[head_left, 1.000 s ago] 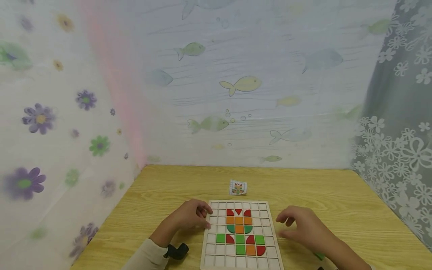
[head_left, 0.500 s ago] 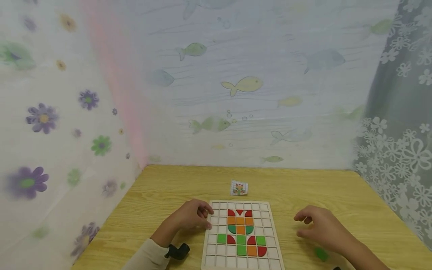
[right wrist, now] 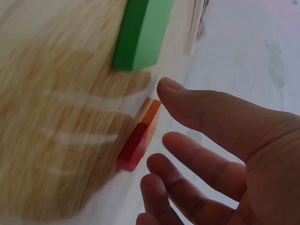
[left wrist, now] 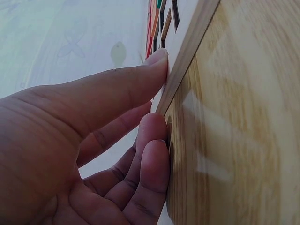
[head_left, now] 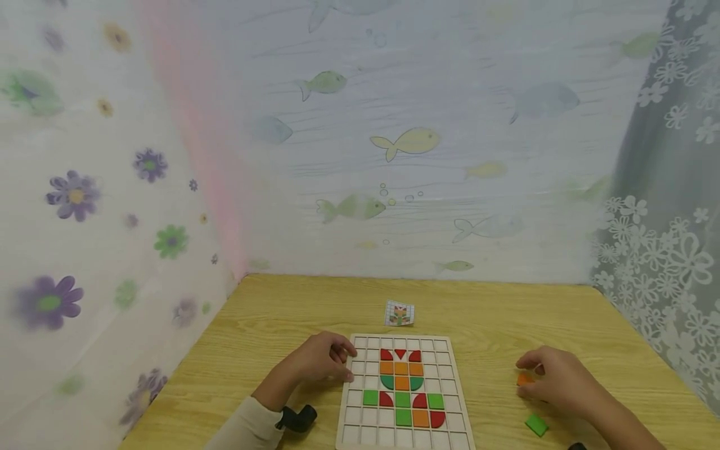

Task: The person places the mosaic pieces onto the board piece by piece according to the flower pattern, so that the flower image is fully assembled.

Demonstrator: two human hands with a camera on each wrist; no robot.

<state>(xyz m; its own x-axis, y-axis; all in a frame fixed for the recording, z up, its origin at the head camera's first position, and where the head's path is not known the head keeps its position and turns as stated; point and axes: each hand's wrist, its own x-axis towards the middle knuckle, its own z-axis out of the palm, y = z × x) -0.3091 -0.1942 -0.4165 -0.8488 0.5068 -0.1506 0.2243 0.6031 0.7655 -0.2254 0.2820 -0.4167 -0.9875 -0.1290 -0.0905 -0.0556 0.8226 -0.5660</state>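
My left hand [head_left: 316, 357] rests at the left edge of a wooden grid board [head_left: 352, 432], thumb tip and index fingertip touching its rim; in the left wrist view the other fingers [left wrist: 153, 161] curl loosely beside that edge. Red, orange, green and teal tiles form a figure on the board. Off to the right, my right hand [head_left: 562, 380] hovers with thumb and fingers spread around an orange tile [head_left: 525, 379]. The right wrist view shows a red tile [right wrist: 132, 149] against the orange one, below the spread fingers. A green square tile [head_left: 537, 425] lies nearer me.
Behind the board a small printed card [head_left: 399, 313] shows a coloured figure on a grid. A black strap-on device [head_left: 299, 418] sits at the left wrist. Patterned cloth walls [head_left: 495, 187] enclose the wooden table [head_left: 292, 306] at the back and sides.
My right hand has moved rightward from beside the board to the orange tile, uncovering the green tile. The left hand stays at the board's edge.
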